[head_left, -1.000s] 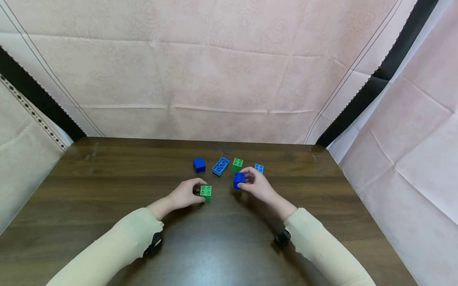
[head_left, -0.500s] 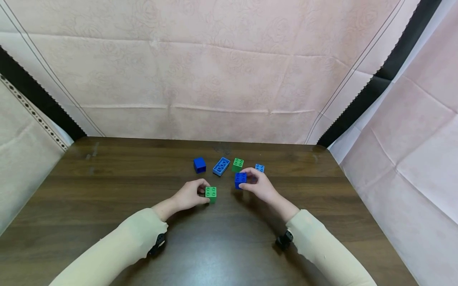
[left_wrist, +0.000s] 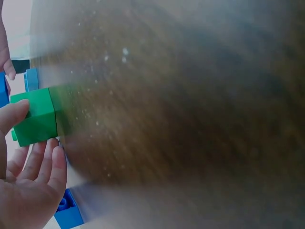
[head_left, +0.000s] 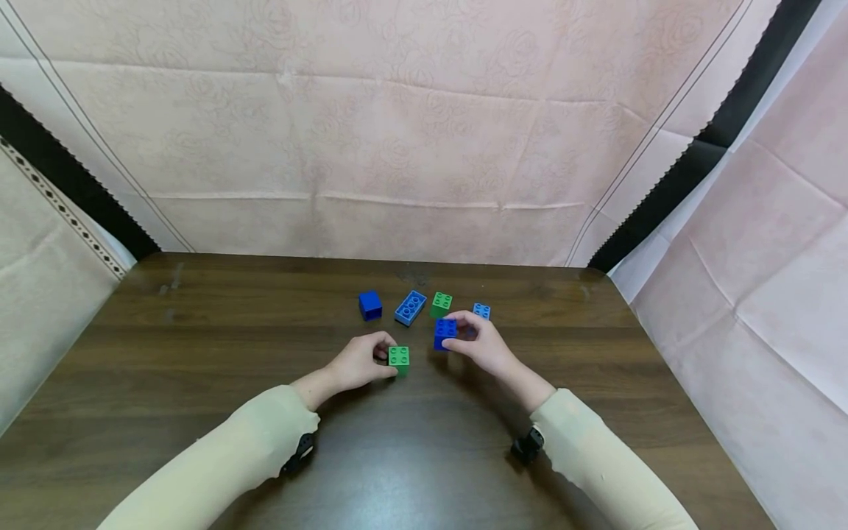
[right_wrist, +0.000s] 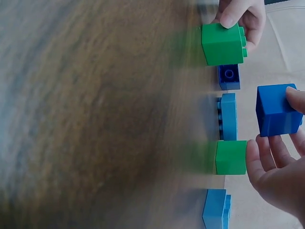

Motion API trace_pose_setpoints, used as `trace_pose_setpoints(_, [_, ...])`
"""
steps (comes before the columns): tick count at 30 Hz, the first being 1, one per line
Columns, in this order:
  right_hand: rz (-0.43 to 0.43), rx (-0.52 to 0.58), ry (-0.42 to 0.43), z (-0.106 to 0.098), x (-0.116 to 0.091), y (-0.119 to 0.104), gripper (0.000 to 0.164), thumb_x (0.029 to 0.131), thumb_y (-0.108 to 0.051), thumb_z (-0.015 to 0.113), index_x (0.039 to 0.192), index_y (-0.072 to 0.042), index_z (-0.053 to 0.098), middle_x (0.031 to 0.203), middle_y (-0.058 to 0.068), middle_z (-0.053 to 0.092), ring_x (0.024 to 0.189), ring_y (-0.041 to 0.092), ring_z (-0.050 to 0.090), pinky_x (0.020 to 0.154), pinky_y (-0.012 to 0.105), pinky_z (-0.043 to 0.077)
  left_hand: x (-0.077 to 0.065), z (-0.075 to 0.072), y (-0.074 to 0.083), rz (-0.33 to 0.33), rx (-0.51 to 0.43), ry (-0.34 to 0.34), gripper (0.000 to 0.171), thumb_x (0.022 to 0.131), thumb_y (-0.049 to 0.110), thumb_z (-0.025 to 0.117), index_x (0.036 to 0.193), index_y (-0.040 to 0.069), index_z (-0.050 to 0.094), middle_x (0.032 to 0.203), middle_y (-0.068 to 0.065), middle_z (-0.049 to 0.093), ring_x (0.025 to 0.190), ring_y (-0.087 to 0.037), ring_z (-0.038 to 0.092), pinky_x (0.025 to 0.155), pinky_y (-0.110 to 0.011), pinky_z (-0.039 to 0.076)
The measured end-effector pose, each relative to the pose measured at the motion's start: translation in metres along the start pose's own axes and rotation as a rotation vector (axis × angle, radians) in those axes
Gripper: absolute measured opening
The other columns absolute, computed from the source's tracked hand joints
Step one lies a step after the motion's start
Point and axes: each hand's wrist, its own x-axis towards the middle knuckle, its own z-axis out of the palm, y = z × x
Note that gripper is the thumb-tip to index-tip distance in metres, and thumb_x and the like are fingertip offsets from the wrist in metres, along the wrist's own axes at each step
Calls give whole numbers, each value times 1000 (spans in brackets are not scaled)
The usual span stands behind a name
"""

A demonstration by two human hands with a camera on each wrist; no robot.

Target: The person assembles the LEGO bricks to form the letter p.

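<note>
My left hand (head_left: 361, 361) pinches a green two-by-two building brick (head_left: 399, 358) between thumb and fingers, its studs facing up. The brick sits at or just over the tabletop; I cannot tell whether it touches. To its right, my right hand (head_left: 482, 343) grips a dark blue brick (head_left: 444, 333), studs up. In the right wrist view this blue brick (right_wrist: 279, 109) is held off the table, higher than the green brick (right_wrist: 223, 44) in the left hand. A gap separates the two held bricks.
Behind the hands stand a dark blue brick (head_left: 370, 305) on its side with its hollow underside showing, a longer light blue brick (head_left: 410, 308), another green brick (head_left: 440, 305) and a light blue brick (head_left: 481, 311) partly behind the right hand. Pale cloth (head_left: 364, 147) hangs beyond the wooden table (head_left: 232, 324).
My left hand has slid to the right with the green brick, closer to the dark blue one. The right hand has shifted only slightly rightward, still holding its brick.
</note>
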Motion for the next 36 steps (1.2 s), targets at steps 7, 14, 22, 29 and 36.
trace_pose_setpoints(7, [-10, 15, -1, 0, 1, -1, 36, 88, -9, 64, 121, 1, 54, 115, 21, 57, 105, 31, 52, 87, 32, 46, 2, 5, 3, 10, -4, 2, 30, 76, 10, 75, 102, 5, 60, 95, -6, 64, 88, -15, 58, 82, -33, 51])
trace_pose_setpoints(14, [-64, 37, -18, 4, 6, 12, 36, 88, -12, 64, 120, 0, 55, 112, 21, 58, 103, 31, 54, 88, 33, 48, 2, 11, 8, 35, -30, -12, 30, 77, 10, 75, 103, 5, 60, 95, -6, 63, 89, -16, 58, 81, -32, 52])
trace_pose_setpoints(22, [-84, 40, -14, 9, 11, 23, 36, 86, -16, 67, 119, -4, 57, 110, 16, 61, 101, 27, 56, 88, 37, 50, 4, 15, 12, 39, -50, -18, 29, 78, 10, 75, 102, 5, 60, 95, -5, 64, 88, -15, 58, 82, -32, 52])
trace_pose_setpoints(29, [-97, 55, -39, 12, 10, 19, 36, 86, -16, 67, 119, -5, 57, 114, 17, 60, 101, 26, 56, 88, 37, 50, 6, 16, 13, 42, -45, -24, 30, 78, 11, 75, 103, 6, 60, 95, -5, 64, 88, -15, 58, 82, -32, 52])
trace_pose_setpoints(36, [-77, 75, -64, 15, 9, 14, 38, 86, -16, 67, 121, -4, 56, 116, 19, 60, 101, 27, 59, 89, 38, 50, 8, 17, 11, 52, -37, -17, 29, 77, 13, 76, 101, 6, 61, 95, -5, 64, 88, -15, 59, 81, -31, 52])
